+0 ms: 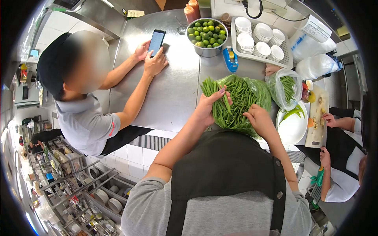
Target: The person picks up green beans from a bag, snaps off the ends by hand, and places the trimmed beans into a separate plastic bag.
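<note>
A large pile of green beans (240,98) lies in an open plastic bag on the steel counter (173,90) in front of me. My left hand (208,106) grips a bundle of these beans at the pile's left side, their ends sticking up past my fingers. My right hand (258,120) rests on the pile's near right edge, fingers curled into the beans. A second, smaller bag of green beans (286,89) stands to the right, and a white plate (293,126) with a few beans sits beside it.
A person on the left holds a phone (156,41) on the counter. A metal bowl of limes (206,33), a blue tape dispenser (230,59) and a tray of white bowls (260,41) stand at the back. Another person at right works on a cutting board (318,118).
</note>
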Available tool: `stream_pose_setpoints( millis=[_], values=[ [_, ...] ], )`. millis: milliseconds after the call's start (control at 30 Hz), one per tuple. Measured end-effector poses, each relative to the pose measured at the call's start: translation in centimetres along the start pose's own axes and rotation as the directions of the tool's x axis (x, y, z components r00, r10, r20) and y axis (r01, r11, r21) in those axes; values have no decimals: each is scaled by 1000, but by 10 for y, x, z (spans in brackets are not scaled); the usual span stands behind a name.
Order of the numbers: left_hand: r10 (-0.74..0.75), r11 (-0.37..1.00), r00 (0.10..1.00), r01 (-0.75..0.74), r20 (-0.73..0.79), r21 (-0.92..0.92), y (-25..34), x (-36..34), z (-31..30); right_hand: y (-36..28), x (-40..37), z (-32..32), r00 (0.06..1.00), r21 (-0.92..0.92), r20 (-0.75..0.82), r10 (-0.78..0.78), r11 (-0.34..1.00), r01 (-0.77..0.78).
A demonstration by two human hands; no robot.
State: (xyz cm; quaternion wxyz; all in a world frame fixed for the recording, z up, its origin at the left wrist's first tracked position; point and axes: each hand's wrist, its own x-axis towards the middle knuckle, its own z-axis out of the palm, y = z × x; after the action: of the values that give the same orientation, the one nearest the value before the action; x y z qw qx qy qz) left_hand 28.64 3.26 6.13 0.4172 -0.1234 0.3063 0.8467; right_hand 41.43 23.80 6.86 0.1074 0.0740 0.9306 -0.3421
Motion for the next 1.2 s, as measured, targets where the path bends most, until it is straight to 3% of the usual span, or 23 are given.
stream_pose_setpoints(
  millis=[167,233,333,467,633,767,1067,1200],
  values=[
    [-57,998,998,57,-27,2,-3,0,-1,9,-3,10,993,99,-96,-61,993,71],
    [-66,998,997,66,-33,4,-2,0,0,11,-4,10,994,53,-91,-54,997,59],
    [-95,992,993,100,-74,79,3,-6,11,16,-5,11,995,11,-93,-35,999,36],
    [-155,962,988,155,-22,226,1,-6,8,14,-3,13,997,-36,-76,1,999,-4],
    [-127,884,985,61,113,464,-21,-11,3,23,1,22,978,-54,-207,-38,998,28],
    [-225,842,969,141,100,521,-31,-26,9,27,8,23,941,-67,-339,4,997,-28],
    [-274,843,950,165,146,511,-25,-28,18,25,12,9,979,-95,-166,121,986,-138],
    [-345,831,925,222,161,510,-31,-27,16,29,10,14,977,-118,-215,-8,993,-18]
  ],
)
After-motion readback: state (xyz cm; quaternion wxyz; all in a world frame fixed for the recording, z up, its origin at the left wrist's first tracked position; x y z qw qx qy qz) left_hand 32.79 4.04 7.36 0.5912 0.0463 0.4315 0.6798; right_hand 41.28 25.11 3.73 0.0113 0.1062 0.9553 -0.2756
